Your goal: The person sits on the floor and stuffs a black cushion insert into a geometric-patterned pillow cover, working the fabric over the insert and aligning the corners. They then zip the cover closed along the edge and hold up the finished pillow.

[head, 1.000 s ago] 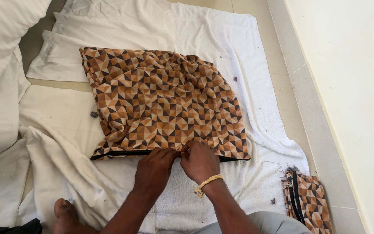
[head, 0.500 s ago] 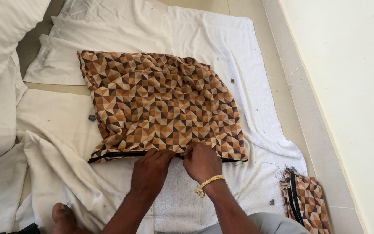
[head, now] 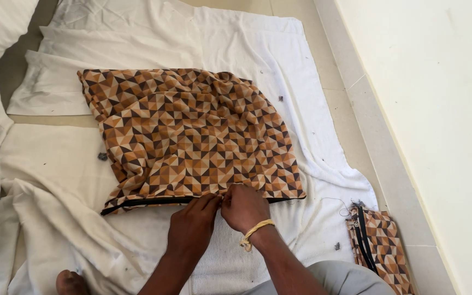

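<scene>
- The patterned cushion cover [head: 192, 136], brown, tan and cream triangles, lies flat and rumpled on white sheets [head: 279, 65] spread over the floor, near the middle of the view.
- Its near edge carries a dark zipper line [head: 143, 202], whose long axis runs from about 9 o'clock to 3 o'clock across the view, rising slightly toward the right.
- Both hands meet at that edge, at about 6 o'clock of the cover and a little right of the edge's middle.
- The left hand [head: 192, 224] has its fingers drawn together, the tips pinching the edge fabric just at the zipper line.
- The right hand [head: 245, 207], with a yellowish band [head: 255, 232] at the wrist, is curled closed on the same edge, touching the left hand's fingertips; whether it grips a zipper pull cannot be told, as the fingers hide it.
- From the hands, the visible dark zipper line stretches away toward 9 o'clock; toward 3 o'clock only a short run of edge is left before the cover's corner.
- The left hand lies nearer the long dark stretch; the right hand is nearer the corner.
- A second folded piece of the same patterned cloth [head: 381, 246] lies well apart at about 4 o'clock, by the pale wall [head: 438, 109].
- A bare foot [head: 71, 282] shows at 7 o'clock.
</scene>
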